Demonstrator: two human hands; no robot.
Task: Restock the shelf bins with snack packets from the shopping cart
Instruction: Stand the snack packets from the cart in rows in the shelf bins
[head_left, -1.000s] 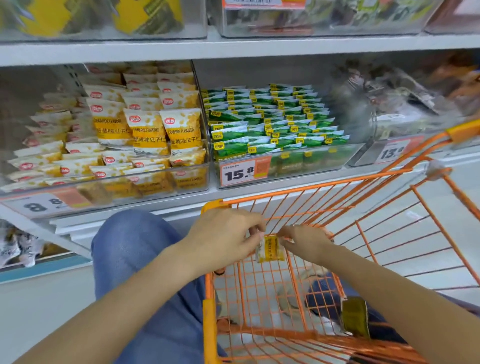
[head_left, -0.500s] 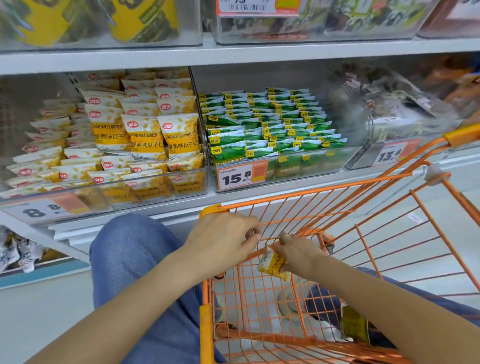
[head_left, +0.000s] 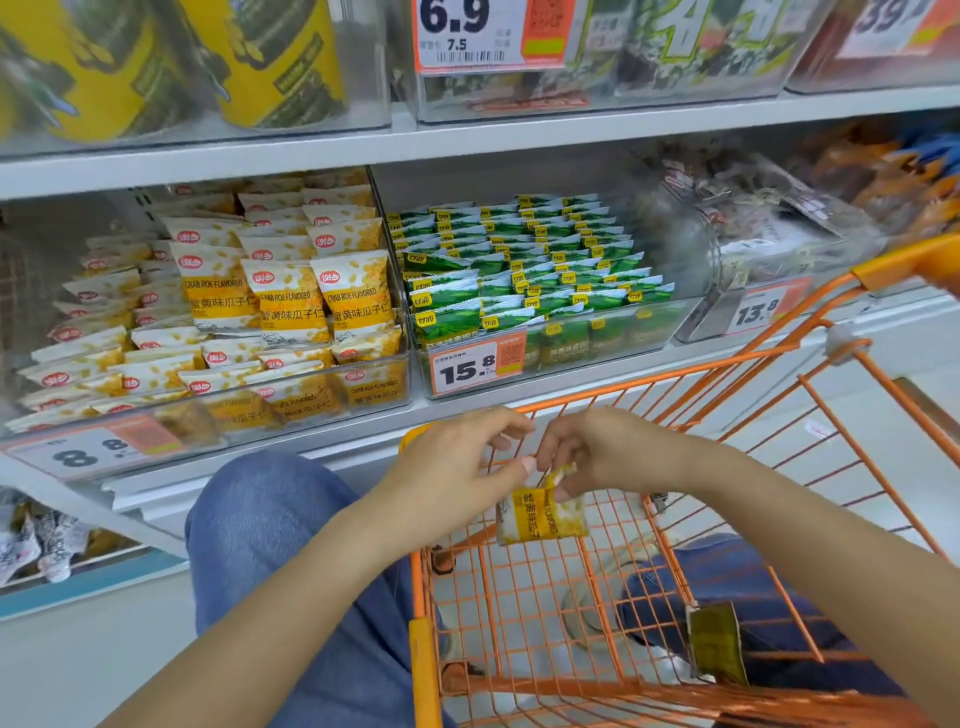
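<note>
Right hand: the right hand (head_left: 608, 453) pinches the top edge of a yellow snack packet (head_left: 540, 514) between curled fingers, above the near-left corner of the cart.
Left hand: the left hand (head_left: 457, 467) has its fingers bent, fingertips meeting the packet's top edge just beside the right hand; whether it truly grips cannot be told.
Packet: hangs below both hands, inside the orange shopping cart (head_left: 649, 691).
Cart contents: one dark green packet (head_left: 719, 649) leans at the near right.
Shelf: far left, the yellow-packet bin (head_left: 47, 447), tagged 8.8; to its right, the green-packet bin (head_left: 649, 340), tagged 15.8.
</note>
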